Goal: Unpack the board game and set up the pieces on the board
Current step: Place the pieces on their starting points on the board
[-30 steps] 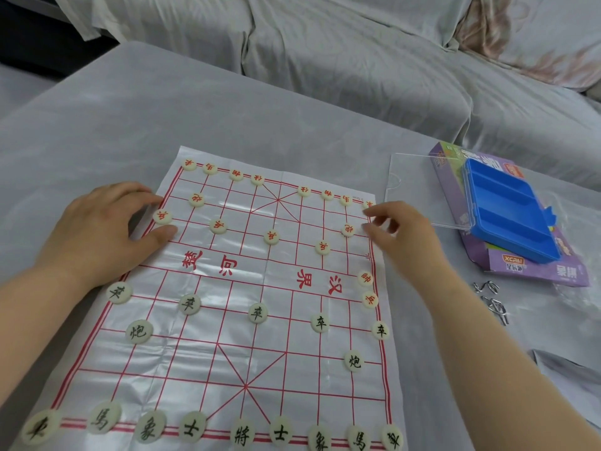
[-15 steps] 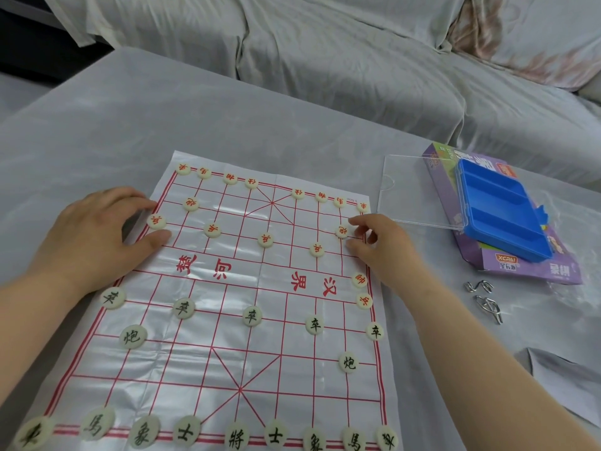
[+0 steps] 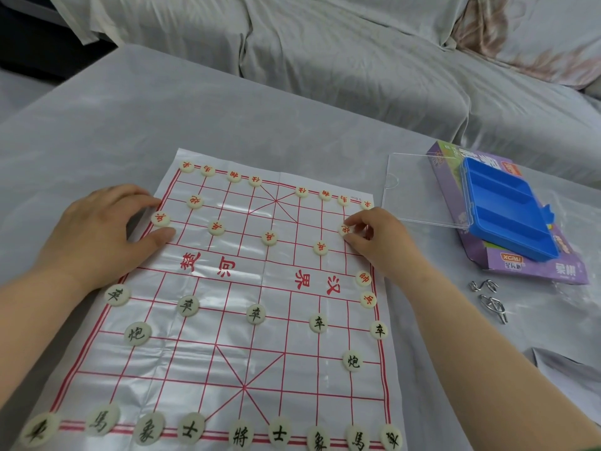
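A plastic chess sheet with red grid lines [image 3: 260, 288] lies flat on the grey table. Round cream pieces with red characters fill its far rows and black-character pieces its near rows. My left hand [image 3: 97, 236] rests flat on the sheet's left edge, thumb and forefinger on either side of a red-marked piece [image 3: 160, 219]. My right hand [image 3: 377, 236] pinches another red-marked piece [image 3: 344, 230] near the right edge. Two loose red pieces [image 3: 363, 278] sit on the right border.
A clear lid [image 3: 419, 190] and a blue compartment tray [image 3: 507, 209] lie on the purple game box [image 3: 536, 271] at the right. Two metal wire puzzles [image 3: 491, 301] lie nearer. A grey packet corner [image 3: 566, 372] is at the right edge. A draped sofa stands behind.
My right hand came down from the far right corner and closed its fingertips on the red piece near the right edge. My left hand has stayed put.
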Motion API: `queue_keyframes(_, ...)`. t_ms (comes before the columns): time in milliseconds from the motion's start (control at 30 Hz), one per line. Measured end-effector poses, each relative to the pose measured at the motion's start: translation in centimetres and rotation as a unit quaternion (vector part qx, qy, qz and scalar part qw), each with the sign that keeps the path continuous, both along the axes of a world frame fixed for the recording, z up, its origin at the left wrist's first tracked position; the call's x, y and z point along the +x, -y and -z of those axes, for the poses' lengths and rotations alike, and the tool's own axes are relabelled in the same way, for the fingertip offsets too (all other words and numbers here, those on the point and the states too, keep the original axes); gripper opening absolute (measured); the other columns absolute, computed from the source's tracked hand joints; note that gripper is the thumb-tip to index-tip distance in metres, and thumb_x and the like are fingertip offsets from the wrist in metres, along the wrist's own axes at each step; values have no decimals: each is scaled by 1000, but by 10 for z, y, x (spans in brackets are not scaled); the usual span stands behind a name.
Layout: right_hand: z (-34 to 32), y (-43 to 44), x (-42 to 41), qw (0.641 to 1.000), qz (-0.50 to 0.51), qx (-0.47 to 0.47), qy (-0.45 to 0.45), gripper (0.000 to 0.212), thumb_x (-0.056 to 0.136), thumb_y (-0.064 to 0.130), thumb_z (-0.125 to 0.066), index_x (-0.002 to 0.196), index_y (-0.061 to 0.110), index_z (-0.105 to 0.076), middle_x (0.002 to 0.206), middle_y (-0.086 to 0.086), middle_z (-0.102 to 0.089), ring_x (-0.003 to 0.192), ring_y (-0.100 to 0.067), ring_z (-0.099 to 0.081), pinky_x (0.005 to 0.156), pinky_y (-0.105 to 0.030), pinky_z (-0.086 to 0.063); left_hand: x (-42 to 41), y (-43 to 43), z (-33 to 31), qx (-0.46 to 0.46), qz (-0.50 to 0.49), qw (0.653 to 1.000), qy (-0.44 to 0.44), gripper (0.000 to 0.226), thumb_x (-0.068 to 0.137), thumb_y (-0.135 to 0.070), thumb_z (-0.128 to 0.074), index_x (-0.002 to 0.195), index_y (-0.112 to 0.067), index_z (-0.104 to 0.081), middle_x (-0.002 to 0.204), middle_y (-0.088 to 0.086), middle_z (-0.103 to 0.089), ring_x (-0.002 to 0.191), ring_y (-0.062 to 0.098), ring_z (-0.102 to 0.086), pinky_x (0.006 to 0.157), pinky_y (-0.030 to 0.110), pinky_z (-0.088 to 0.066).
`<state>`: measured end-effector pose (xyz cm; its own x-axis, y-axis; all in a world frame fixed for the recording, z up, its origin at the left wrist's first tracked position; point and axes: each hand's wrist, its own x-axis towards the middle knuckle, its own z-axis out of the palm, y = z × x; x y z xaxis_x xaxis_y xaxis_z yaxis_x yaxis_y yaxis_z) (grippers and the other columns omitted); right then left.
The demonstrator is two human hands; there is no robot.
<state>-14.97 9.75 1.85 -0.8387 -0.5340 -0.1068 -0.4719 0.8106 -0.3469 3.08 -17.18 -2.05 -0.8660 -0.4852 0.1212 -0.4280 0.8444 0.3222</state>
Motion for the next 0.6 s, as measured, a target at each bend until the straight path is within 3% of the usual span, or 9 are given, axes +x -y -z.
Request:
queue_keyframes(367, -5, -10, 4, 999, 12, -41, 27, 32, 88, 20, -56, 120, 20, -53, 94, 9, -48, 86, -8, -45, 74, -18, -36, 0, 4, 3, -13, 3, 1000, -2, 68, 70, -60, -44, 116, -12, -57, 118, 9, -56, 106, 33, -50, 87, 50, -41)
queue_keyframes(467, -10, -24, 12, 999, 8, -44, 26, 22, 88, 19, -56, 110, 20, -56, 87, 12, -46, 80, -6, -44, 63, -9, -35, 1, 3, 2, -8, 5, 1000, -8, 69, 68, -59, -43, 115, -11, -58, 117, 9, -56, 106, 33, -50, 87, 50, -40)
queue_keyframes(600, -14, -43, 26, 997, -6, -6, 75, 11, 87, 22, -57, 95, 28, -52, 84, 16, -46, 80, -5, -44, 64, -6, -35, 1, 2, 1, -5, 4, 1000, -9, 68, 68, -57, -44, 116, -10, -58, 118, 10, -56, 107, 34, -50, 88, 50, -40)
